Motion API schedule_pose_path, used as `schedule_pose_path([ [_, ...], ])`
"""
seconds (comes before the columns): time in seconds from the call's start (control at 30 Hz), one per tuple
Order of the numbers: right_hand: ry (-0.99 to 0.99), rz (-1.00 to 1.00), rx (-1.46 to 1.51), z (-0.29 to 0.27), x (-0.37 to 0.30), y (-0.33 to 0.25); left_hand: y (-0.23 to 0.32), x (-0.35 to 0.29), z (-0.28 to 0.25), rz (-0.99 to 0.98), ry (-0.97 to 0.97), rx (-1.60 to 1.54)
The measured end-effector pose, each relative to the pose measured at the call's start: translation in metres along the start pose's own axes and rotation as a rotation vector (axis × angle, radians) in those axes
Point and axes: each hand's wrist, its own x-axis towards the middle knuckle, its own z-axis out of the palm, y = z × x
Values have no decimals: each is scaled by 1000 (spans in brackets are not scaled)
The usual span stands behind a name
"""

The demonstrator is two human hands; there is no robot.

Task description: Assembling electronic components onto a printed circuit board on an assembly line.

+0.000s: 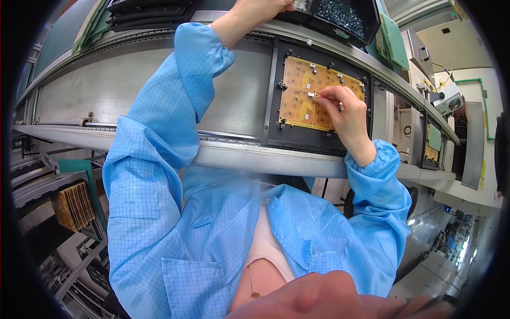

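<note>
An amber circuit board panel [297, 109] lies in a black carrier frame [273, 119], held at its edges by small dark clips. Small white connectors [311, 94] stand on the panel. Over its middle, my right hand [349, 112] has thumb and forefinger pinched beside one connector; whatever sits between the tips is too small to make out. My left hand [257, 10] is stretched to the far side, partly cut off by the upper edge. Its fingers are curled together next to a bin of small white parts [302, 4], and their contents are hidden.
A black bin of small dark components [340, 20] stands beyond the panel. Metal conveyor rails [234, 154] run across in front of me. Green boards [393, 42] lean at the far right, and a rack of brown boards [73, 207] stands at lower left.
</note>
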Motion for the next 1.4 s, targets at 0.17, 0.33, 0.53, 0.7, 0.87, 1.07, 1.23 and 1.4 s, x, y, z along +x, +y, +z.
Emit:
schedule_pose_path([
  [0.17,22,-120,-130,-3,-3,-2,-1,-5,9,-65,-11,-91],
  [0.33,30,-182,-208,-4,-8,-2,16,-17,14,-64,-45,-152],
  [0.53,29,21,-139,-3,-12,-4,24,-23,17,15,-94,-164],
  [0.7,55,-15,-195,2,-11,-2,24,-25,18,-48,-91,-190],
  [0.87,53,-55,-289,4,-19,3,29,-32,17,-57,-144,-180],
  [1.07,106,-50,-250,-8,19,9,18,-43,16,-181,-279,-68],
  [1.23,76,-274,-309,0,64,17,19,-43,20,-116,-248,-86],
  [1.4,-1,-250,-348,-6,68,18,18,-47,10,-18,-151,77],
])
